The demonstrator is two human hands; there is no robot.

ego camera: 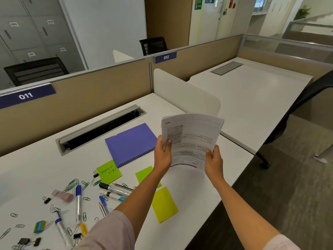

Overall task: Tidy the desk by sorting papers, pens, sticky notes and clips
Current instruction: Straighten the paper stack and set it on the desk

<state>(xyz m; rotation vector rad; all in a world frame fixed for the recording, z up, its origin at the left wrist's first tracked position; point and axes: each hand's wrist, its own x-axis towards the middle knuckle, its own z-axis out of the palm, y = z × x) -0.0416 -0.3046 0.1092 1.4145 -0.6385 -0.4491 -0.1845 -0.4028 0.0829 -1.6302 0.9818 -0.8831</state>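
Note:
A stack of printed papers [192,139] is held upright above the right part of the white desk [36,170]. My left hand [162,154] grips its left edge and my right hand [213,160] grips its lower right corner. Green sticky notes lie below: one with writing [109,171], one partly under my left arm [144,175], and a yellow-green one [164,203]. Pens and markers [115,190] lie scattered at the lower left, among several paper clips [72,184] and black binder clips [46,199].
A purple spiral notebook [131,143] lies left of the papers. An open cable tray [100,129] runs along the desk's back. A white divider [187,94] separates the neighbouring desk [252,105]. A pink eraser [63,195] and a small blue-green pad [39,226] lie among the clips.

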